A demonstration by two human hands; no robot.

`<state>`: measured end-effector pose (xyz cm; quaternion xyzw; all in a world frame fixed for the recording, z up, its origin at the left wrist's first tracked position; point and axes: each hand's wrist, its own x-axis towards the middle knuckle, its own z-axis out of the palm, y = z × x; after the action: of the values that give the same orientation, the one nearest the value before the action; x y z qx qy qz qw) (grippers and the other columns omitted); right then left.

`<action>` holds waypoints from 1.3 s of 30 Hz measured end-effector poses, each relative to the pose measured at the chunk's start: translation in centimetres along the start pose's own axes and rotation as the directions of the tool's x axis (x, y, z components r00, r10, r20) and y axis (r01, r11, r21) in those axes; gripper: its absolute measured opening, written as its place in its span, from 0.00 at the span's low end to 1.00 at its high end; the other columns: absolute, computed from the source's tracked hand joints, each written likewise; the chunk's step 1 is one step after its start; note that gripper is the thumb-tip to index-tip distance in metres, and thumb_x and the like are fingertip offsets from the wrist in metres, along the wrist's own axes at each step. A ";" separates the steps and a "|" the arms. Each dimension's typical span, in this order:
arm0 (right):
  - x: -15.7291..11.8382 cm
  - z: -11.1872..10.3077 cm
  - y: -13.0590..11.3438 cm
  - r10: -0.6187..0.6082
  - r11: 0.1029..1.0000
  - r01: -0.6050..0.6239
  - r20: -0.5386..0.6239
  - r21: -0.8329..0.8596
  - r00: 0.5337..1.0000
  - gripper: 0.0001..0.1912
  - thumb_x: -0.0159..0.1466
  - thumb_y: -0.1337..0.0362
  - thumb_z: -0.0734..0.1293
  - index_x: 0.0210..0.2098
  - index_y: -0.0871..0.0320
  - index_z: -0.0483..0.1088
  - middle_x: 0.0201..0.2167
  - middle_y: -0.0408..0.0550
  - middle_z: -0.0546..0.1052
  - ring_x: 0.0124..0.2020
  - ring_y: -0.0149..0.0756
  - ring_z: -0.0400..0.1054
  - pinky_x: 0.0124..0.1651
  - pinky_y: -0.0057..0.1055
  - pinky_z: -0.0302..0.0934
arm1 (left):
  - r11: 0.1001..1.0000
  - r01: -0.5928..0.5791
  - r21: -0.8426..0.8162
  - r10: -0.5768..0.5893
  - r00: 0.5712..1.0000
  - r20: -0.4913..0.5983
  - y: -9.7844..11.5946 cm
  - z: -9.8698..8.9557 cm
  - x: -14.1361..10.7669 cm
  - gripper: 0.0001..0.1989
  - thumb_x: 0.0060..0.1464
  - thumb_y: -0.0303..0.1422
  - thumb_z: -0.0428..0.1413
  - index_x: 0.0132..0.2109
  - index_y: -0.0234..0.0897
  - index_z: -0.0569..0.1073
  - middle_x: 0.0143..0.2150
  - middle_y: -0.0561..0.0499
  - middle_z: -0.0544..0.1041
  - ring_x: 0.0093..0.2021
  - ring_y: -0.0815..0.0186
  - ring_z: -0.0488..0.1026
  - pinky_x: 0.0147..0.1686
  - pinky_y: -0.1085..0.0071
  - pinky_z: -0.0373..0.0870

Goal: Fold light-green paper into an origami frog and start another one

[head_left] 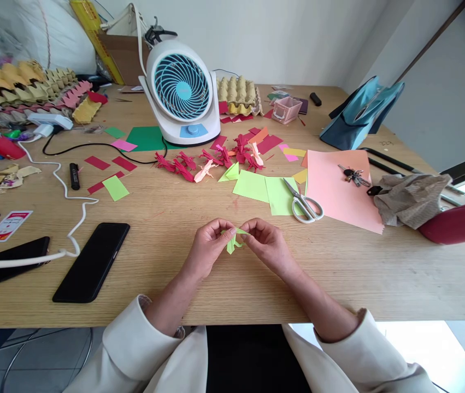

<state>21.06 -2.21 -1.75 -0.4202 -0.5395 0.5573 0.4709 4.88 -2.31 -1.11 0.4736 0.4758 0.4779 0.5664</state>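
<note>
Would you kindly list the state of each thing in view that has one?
Green paper, folded
Left hand, pinching it
Right hand, pinching it
Scissors, lying, closed or nearly
Fan, upright, spinning unclear
Nearest phone, flat, dark
Pink sheet, flat
Keys, resting on pink sheet

Cream sleeves [131,344] (wide at the cuffs) show lower left and lower right; black clothing [252,360] sits bottom centre.

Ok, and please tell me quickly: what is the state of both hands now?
Left hand: closed, pinching the folded green paper.
Right hand: closed, pinching the same paper on its other side.
</note>
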 end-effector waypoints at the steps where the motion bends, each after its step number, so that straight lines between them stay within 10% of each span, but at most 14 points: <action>1: 0.0 0.0 0.0 0.003 1.000 -0.003 -0.001 0.007 1.000 0.11 0.60 0.56 0.71 0.34 0.58 0.71 0.29 0.45 0.74 0.30 0.32 0.68 0.35 0.31 0.63 | 1.000 0.014 -0.013 -0.014 1.000 -0.001 0.0 0.0 0.0 0.11 0.52 0.38 0.63 0.33 0.34 0.74 0.28 0.54 0.72 0.28 0.73 0.65 0.28 0.75 0.62; 18: -0.2 0.0 0.2 -0.039 0.999 0.039 0.006 0.007 0.999 0.08 0.62 0.60 0.70 0.37 0.58 0.73 0.29 0.44 0.76 0.30 0.31 0.71 0.35 0.29 0.66 | 0.907 0.301 -0.295 -0.274 0.953 0.131 -0.5 0.2 0.2 0.15 0.44 0.39 0.69 0.36 0.35 0.76 0.31 0.52 0.77 0.29 0.73 0.70 0.28 0.77 0.63; 39: -0.1 0.0 0.2 -0.034 0.999 0.034 -0.015 0.001 0.999 0.10 0.62 0.57 0.70 0.36 0.57 0.72 0.30 0.44 0.76 0.31 0.32 0.72 0.36 0.30 0.67 | 0.915 0.277 -0.293 -0.256 0.960 0.109 -0.2 0.2 0.1 0.15 0.44 0.38 0.68 0.36 0.35 0.75 0.30 0.53 0.77 0.29 0.73 0.72 0.29 0.76 0.64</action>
<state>21.04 -2.27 -1.95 -0.4147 -0.5429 0.5463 0.4846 5.14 -2.23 -1.28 0.3269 0.4368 0.4475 0.7086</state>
